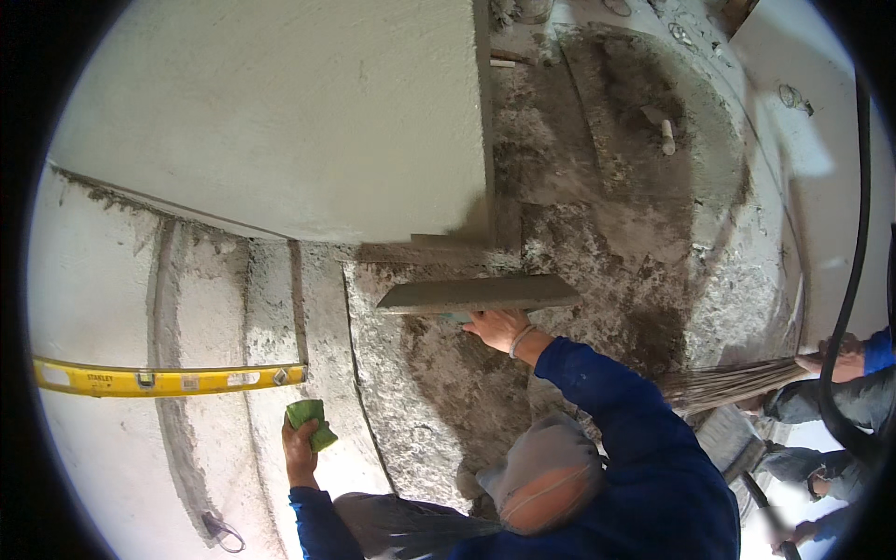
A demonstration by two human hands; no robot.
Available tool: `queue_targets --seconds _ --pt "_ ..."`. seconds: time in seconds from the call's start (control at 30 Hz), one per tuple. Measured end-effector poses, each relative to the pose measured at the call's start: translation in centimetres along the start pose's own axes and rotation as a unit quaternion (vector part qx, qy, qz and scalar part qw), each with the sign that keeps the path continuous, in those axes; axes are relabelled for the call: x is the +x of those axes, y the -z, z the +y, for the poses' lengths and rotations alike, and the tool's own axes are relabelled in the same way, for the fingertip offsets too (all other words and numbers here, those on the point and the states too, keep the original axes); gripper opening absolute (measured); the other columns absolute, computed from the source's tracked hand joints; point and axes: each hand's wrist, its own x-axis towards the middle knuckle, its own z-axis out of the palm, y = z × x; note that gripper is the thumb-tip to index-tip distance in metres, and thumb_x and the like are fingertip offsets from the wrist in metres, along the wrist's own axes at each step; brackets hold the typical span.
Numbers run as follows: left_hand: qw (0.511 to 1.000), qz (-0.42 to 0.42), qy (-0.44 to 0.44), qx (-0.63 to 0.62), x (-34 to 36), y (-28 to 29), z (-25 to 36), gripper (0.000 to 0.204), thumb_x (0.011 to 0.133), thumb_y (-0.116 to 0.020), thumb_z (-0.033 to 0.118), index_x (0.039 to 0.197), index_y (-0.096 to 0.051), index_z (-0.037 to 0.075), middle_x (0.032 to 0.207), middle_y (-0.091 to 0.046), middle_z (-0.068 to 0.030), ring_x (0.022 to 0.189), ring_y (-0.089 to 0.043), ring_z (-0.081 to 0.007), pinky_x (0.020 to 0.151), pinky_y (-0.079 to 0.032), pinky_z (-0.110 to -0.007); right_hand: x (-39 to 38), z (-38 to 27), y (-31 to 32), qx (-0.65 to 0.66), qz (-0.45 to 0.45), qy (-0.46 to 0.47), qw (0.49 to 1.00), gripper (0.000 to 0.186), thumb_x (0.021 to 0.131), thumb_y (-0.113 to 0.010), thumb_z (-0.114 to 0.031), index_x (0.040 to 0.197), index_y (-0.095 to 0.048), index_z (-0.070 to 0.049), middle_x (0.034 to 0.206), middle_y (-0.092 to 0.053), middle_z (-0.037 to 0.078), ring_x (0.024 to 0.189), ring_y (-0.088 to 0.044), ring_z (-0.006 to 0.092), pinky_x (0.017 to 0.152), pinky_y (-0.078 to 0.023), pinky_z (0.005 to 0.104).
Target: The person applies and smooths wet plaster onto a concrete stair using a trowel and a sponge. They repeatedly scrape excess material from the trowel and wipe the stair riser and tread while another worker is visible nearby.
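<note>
My right hand [499,329] is closed at the near side of a long grey plastering float [478,295], its fingers partly hidden behind the tool. A bit of teal shows beside the fingertips, perhaps the handle. The float lies crosswise just in front of a pale plastered block [280,112], near its lower edge. Lower left, my left hand [300,448] grips a green sponge-like block [312,425]. That hand is nearest to the right end of a yellow spirit level [215,380], and apart from it.
Rough, mortar-smeared floor [597,252] spreads beyond the float, with a small white-handled trowel [666,135] on it. At the right, another person's hand [845,359] holds a broom-like bundle [728,385]. A black hose [854,271] curves down the right side.
</note>
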Motion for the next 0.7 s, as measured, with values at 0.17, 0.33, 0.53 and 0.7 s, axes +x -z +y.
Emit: queue_targets --seconds 0.17,0.33,0.53,0.7 --pt "1.000 0.022 0.008 0.006 -0.4 0.2 -0.2 0.044 0.075 -0.059 -0.001 0.119 -0.051 -0.001 0.096 -0.061 -0.0143 0.076 -0.066 -0.0276 0.066 -0.059 -0.039 2.0 1.6 -0.9 0.090 -0.083 -0.094 0.988 0.058 0.097 -0.047 -0.051 0.131 -0.055 -0.004 0.118 -0.062 0.021 0.105 -0.061 0.0367 0.091 -0.050 0.0501" --pt "1.000 0.014 0.011 0.013 0.3 -1.0 0.0 0.044 0.076 -0.059 -0.001 0.119 -0.050 -0.002 0.098 -0.061 -0.0142 0.078 -0.066 -0.0272 0.068 -0.059 -0.039 3.4 3.2 -0.3 -0.008 0.075 -0.041 0.996 0.055 0.095 -0.051 -0.049 0.119 -0.060 -0.001 0.110 -0.065 0.022 0.100 -0.063 0.0350 0.084 -0.052 0.0497" --pt "1.000 0.010 0.006 -0.005 0.4 -2.9 1.1 0.047 0.073 -0.061 -0.003 0.118 -0.051 0.000 0.099 -0.062 -0.0136 0.079 -0.066 -0.0264 0.071 -0.058 -0.038 5.7 4.3 1.0 -0.001 0.063 -0.029 0.998 0.055 0.095 -0.052 -0.048 0.118 -0.060 0.001 0.091 -0.069 0.020 0.081 -0.068 0.0312 0.063 -0.056 0.0430" --pt "1.000 0.015 -0.003 0.004 0.1 -3.1 1.5 0.046 0.073 -0.062 -0.003 0.117 -0.052 -0.002 0.099 -0.063 -0.0136 0.079 -0.066 -0.0254 0.073 -0.058 -0.037 6.8 4.7 2.9 0.050 -0.066 -0.052 0.995 0.055 0.098 -0.048 -0.045 0.125 -0.056 0.002 0.090 -0.070 0.021 0.081 -0.070 0.0322 0.069 -0.058 0.0441"
